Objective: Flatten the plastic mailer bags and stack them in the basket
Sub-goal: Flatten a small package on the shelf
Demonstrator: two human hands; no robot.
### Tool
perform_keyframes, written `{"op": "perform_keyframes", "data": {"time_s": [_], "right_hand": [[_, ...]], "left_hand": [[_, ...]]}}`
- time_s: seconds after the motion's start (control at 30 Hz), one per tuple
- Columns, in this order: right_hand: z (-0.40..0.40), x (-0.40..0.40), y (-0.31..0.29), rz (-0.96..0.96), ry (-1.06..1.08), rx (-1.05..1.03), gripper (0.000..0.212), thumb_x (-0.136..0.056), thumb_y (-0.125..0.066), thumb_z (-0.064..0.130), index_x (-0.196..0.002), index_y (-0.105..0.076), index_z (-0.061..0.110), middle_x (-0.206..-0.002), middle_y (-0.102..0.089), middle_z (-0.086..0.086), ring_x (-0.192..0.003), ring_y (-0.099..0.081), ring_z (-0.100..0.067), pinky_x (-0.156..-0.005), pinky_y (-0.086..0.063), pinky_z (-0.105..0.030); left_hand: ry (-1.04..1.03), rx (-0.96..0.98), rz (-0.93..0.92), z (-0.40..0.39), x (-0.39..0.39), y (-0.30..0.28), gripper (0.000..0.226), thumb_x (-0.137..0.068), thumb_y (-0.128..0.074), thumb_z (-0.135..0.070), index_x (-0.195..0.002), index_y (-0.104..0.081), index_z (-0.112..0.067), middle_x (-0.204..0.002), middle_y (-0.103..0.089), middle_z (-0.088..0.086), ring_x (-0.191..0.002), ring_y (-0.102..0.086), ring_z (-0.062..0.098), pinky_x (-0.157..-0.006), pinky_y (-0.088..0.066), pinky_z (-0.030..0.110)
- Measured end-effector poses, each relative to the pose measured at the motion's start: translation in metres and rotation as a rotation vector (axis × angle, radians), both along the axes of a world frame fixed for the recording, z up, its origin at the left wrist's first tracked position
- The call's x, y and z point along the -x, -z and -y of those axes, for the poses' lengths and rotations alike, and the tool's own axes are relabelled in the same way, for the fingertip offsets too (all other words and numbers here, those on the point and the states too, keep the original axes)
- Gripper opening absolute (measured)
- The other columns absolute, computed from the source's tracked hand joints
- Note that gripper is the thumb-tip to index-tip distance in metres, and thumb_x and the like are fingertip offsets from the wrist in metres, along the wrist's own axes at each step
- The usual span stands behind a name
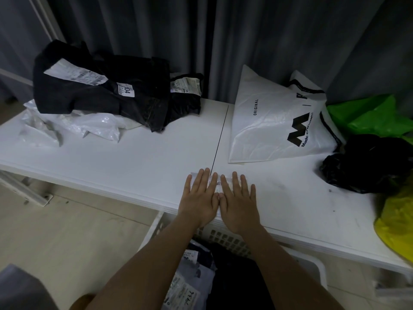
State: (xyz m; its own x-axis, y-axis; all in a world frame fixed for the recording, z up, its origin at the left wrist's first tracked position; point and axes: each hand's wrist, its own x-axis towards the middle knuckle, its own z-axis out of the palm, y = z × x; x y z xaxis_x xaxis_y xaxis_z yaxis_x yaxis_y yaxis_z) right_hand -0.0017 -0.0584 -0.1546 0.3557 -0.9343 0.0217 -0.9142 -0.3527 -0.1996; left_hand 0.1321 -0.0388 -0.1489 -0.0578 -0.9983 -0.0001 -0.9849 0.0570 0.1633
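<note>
At the far left of the white table [138,153] lies a heap of mailers: crumpled white plastic bags [73,125] underneath and black mailer bags [100,90] on top, the black ones bearing white shipping labels, one printed with "04". Near the table's front edge, across the dark seam between its two panels, a small white mailer bag [216,184] with a barcode label lies flat, mostly hidden under both hands. The left hand [201,198] presses on it palm down, fingers straight and slightly spread, pointing away from the person. Just beside it, thumbs touching, the right hand [238,202] lies flat on the bag in the same way; neither hand grips anything. Both forearms reach up from the lower edge over the white basket [225,239], which stands below the table's front edge and holds pale labelled mailers and a black one. Farther right, a large white bag [268,121] printed "ORIGINAL" and "Made extreme" lies flat on the table. At the right edge sit a green bag [371,117], a crumpled black bag [368,162] and a yellow bag [397,222].
</note>
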Motion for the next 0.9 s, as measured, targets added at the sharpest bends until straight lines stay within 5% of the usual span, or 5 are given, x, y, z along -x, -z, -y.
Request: {"op": "perform_keyframes", "data": {"time_s": [0.4,0.57,0.73,0.83,0.9], "right_hand": [[0.004,-0.001,0.007,-0.055,-0.005,0.005,0.086,-0.079,0.032,0.057,-0.152,-0.003,0.030,-0.160,0.001,-0.010,-0.148,0.004,-0.030,-0.116,0.005,-0.051],[0.006,-0.001,0.000,-0.117,-0.024,-0.058,0.099,-0.065,0.044,0.059,-0.152,0.007,0.028,-0.160,0.011,-0.012,-0.147,0.011,-0.031,-0.117,0.005,-0.049],[0.000,0.000,-0.012,-0.022,0.020,-0.120,0.065,-0.096,-0.006,0.049,-0.153,0.002,0.020,-0.160,0.006,-0.014,-0.148,0.008,-0.028,-0.118,0.003,-0.041],[-0.015,0.008,-0.013,0.186,0.119,-0.080,0.065,-0.099,-0.035,0.043,-0.153,-0.011,0.017,-0.159,-0.011,-0.014,-0.147,-0.009,-0.029,-0.117,-0.010,-0.040],[-0.030,0.010,-0.017,0.247,0.182,-0.079,0.065,-0.097,-0.045,0.041,-0.152,-0.016,0.020,-0.157,-0.019,-0.009,-0.142,-0.018,-0.029,-0.113,-0.019,-0.042]], "left_hand": [[0.009,-0.050,0.030,0.003,0.001,0.000,0.080,-0.079,0.020,-0.045,-0.152,0.007,-0.015,-0.159,0.014,0.011,-0.146,0.016,0.023,-0.118,0.013,0.040],[-0.006,-0.149,0.036,0.005,0.001,-0.006,0.058,-0.102,-0.009,-0.038,-0.151,0.012,-0.016,-0.157,0.020,0.011,-0.145,0.020,0.023,-0.119,0.011,0.040],[-0.128,-0.159,0.059,-0.005,0.001,-0.015,0.065,-0.100,-0.009,-0.050,-0.149,0.020,-0.019,-0.155,0.026,0.014,-0.143,0.025,0.030,-0.116,0.012,0.047],[-0.352,-0.078,0.019,-0.025,-0.007,-0.011,0.080,-0.096,-0.023,-0.060,-0.152,0.004,-0.009,-0.158,-0.006,0.021,-0.145,-0.010,0.035,-0.115,-0.013,0.050],[-0.416,-0.006,0.018,-0.043,-0.012,-0.018,0.083,-0.089,-0.046,-0.063,-0.146,-0.031,-0.005,-0.133,-0.049,0.018,-0.117,-0.050,0.033,-0.093,-0.041,0.044]]}}
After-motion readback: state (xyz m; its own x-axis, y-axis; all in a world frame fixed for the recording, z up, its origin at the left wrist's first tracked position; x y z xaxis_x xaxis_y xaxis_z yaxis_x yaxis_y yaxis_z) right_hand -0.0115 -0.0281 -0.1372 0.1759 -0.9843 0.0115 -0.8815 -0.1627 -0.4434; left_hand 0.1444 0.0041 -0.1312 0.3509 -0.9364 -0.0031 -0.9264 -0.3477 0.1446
